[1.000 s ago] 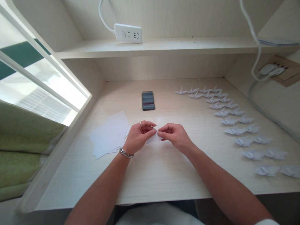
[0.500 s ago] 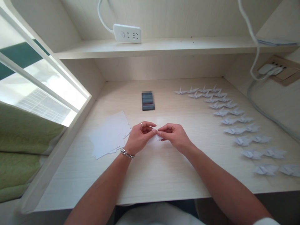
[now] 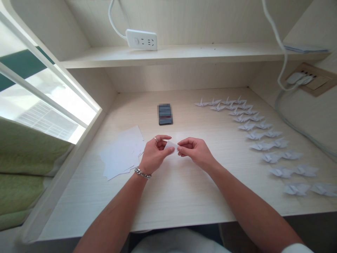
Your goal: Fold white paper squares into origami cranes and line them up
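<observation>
A small folded piece of white paper (image 3: 172,144) is pinched between both hands just above the pale wooden desk (image 3: 171,189). My left hand (image 3: 155,154), with a ring and a metal bracelet, grips its left end with thumb and fingers closed. My right hand (image 3: 195,151) pinches the right end. A loose stack of white paper sheets (image 3: 122,153) lies just left of my left hand.
Several folded paper cranes (image 3: 263,135) lie in two curved rows on the right of the desk. A dark phone (image 3: 165,114) lies behind the hands. A white power strip (image 3: 141,39) sits on the shelf above; cables and a wall socket (image 3: 305,79) are at right. A window (image 3: 39,102) is at left.
The folded paper has been lifted slightly off the desk and turned up between the fingers. Both hands stayed in nearly the same place.
</observation>
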`<state>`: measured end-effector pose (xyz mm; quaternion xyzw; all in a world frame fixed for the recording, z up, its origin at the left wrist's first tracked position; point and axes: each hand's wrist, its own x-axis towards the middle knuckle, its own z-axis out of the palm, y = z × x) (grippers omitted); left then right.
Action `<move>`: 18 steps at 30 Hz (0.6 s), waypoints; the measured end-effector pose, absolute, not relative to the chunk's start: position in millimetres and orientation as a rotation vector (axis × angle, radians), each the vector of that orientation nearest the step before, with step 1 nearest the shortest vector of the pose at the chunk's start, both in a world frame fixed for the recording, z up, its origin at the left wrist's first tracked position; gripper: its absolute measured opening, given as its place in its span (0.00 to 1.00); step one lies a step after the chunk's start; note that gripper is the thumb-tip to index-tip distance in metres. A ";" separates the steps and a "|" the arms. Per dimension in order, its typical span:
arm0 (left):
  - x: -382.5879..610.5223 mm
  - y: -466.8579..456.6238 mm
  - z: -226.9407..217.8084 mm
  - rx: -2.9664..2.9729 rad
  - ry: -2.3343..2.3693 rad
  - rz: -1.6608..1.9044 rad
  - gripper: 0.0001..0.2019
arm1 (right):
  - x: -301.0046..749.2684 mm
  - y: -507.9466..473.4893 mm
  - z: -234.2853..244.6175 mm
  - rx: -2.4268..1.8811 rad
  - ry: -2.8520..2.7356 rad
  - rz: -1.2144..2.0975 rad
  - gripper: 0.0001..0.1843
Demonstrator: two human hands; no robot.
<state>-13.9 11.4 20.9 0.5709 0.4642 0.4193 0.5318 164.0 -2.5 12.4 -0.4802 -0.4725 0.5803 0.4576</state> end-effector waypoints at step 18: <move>-12.8 12.1 24.5 1.299 1.091 1.012 0.15 | 162.4 -4.5 12.3 -1.089 -1.185 1.378 0.16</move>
